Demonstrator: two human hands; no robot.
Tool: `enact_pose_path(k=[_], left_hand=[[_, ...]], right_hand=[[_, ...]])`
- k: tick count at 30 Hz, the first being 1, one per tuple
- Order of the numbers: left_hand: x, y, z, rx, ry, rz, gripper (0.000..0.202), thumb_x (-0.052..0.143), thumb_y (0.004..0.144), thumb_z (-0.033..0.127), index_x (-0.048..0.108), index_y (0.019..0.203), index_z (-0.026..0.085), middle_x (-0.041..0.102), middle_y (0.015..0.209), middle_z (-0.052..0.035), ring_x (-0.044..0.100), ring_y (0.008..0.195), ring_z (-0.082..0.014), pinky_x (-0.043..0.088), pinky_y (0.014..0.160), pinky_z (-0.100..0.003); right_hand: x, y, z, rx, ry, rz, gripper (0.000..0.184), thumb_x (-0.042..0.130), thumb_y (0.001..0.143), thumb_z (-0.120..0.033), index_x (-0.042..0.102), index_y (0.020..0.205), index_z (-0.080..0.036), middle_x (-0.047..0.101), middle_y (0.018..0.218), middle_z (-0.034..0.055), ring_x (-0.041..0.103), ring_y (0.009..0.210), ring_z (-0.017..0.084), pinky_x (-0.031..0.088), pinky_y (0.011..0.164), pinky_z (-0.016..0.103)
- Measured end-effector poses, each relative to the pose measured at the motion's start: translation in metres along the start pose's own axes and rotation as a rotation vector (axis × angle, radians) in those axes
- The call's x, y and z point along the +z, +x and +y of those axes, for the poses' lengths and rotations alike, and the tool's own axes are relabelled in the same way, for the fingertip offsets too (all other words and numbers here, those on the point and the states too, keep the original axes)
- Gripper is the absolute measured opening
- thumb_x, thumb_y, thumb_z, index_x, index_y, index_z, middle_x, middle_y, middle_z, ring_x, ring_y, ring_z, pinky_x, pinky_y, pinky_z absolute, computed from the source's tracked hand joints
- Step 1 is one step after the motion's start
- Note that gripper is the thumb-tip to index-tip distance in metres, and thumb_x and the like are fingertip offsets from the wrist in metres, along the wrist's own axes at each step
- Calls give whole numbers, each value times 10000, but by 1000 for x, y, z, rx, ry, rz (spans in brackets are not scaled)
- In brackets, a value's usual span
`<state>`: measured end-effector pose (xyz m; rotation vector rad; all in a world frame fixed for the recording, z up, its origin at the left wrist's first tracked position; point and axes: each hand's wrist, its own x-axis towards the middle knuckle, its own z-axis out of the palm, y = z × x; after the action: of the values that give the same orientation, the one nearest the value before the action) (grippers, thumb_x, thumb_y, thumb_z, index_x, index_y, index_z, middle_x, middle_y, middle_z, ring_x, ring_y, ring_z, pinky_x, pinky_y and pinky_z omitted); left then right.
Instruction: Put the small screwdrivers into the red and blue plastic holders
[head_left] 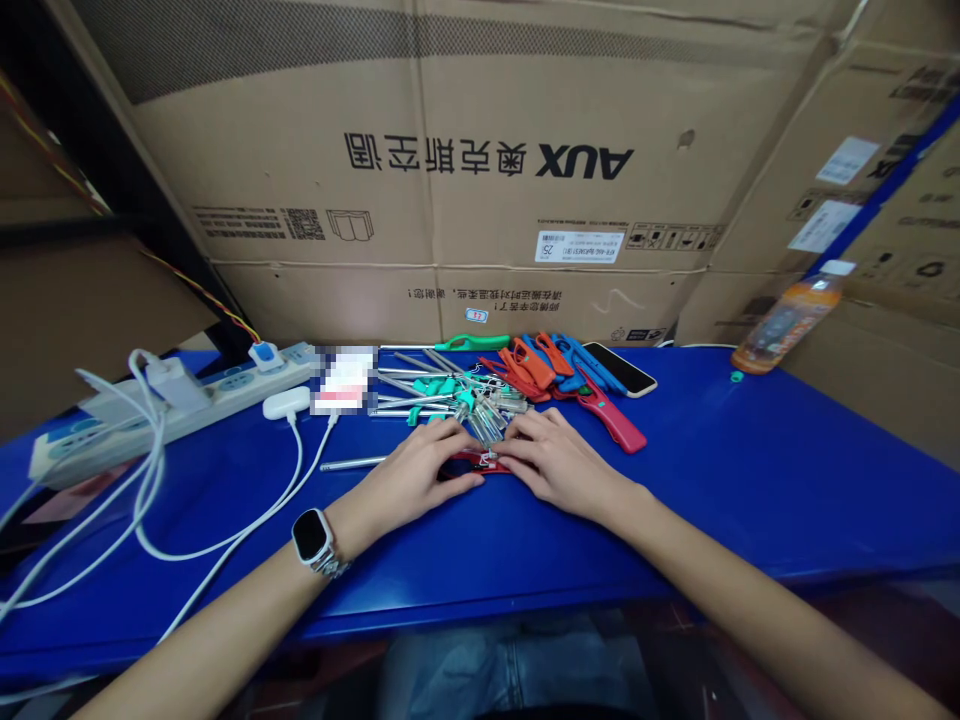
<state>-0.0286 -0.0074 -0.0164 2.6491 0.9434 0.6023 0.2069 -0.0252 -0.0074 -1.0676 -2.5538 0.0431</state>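
Note:
A red stick lighter [480, 462] with its inner parts exposed lies low over the blue table between my hands. Its metal tube [352, 464] sticks out to the left, beneath my left hand. My left hand [429, 462] is closed around the lighter's front part, thumb along the near side. At the other end, my right hand [551, 458] has its fingertips pressed on the casing by small white and metal pieces, partly hidden. Just beyond lie clear fuel tanks [489, 422], turquoise triggers [466, 400] and several metal tubes [405, 376] in a loose heap.
Orange lighter casings [529, 368], blue casings [600, 368] and a red casing [611, 415] lie behind my right hand, near a phone [621, 368]. A green lighter [472, 343] rests by the cardboard [480, 90]. Left are a power strip [225, 405] and white cables [247, 530]; right, a bottle [787, 320].

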Motion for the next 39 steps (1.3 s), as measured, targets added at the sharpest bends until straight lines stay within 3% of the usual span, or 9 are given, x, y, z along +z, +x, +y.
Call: enact_pose_path(k=[9,16,22,28,33,39], left_hand=[[-5,0,8,149,323,-37,306,475,1000,383,636,1222,248,627,1105,-69,594,986,-228,434,894,-388],[-3,2,10,190,328,-39,283,447,1013,331,641,1184,217,621,1124,-80,601,982,-221,456,883,-370],[-5,1,10,165,266,-74,274,435,1012,331,620,1184,224,614,1150,-80,605,1000,-226,463,905,-390],[-14,-3,-2,-32,13,-51,308,598,910,385,626,1161,208,642,1124,-80,608,1063,-249,491,924,-380],[-23,-4,-9,-64,-62,-81,251,524,958,335,666,1115,199,649,1046,-69,624,972,-215,493,888,-346],[-12,-1,-12,-113,-40,-48,222,483,979,280,675,1034,184,600,965,-59,596,853,-179,485,772,-298]], right_hand=[[1,1,0,50,9,-5,217,543,975,-284,744,1025,-219,640,930,58,569,910,185,337,777,346],[2,2,3,84,98,-5,188,570,955,-259,741,1023,-219,628,921,46,580,893,172,375,796,332],[-3,4,4,99,86,-48,183,582,947,-264,748,1019,-239,638,934,41,588,871,169,375,766,327],[-7,6,8,123,133,-83,185,601,936,-279,760,1021,-236,642,906,36,587,832,158,387,729,297],[-6,7,11,115,157,-81,188,606,928,-265,756,1038,-230,637,891,42,585,809,159,390,732,296],[-10,9,10,101,133,-83,179,626,900,-248,743,1033,-222,636,909,44,589,882,184,399,807,335]])
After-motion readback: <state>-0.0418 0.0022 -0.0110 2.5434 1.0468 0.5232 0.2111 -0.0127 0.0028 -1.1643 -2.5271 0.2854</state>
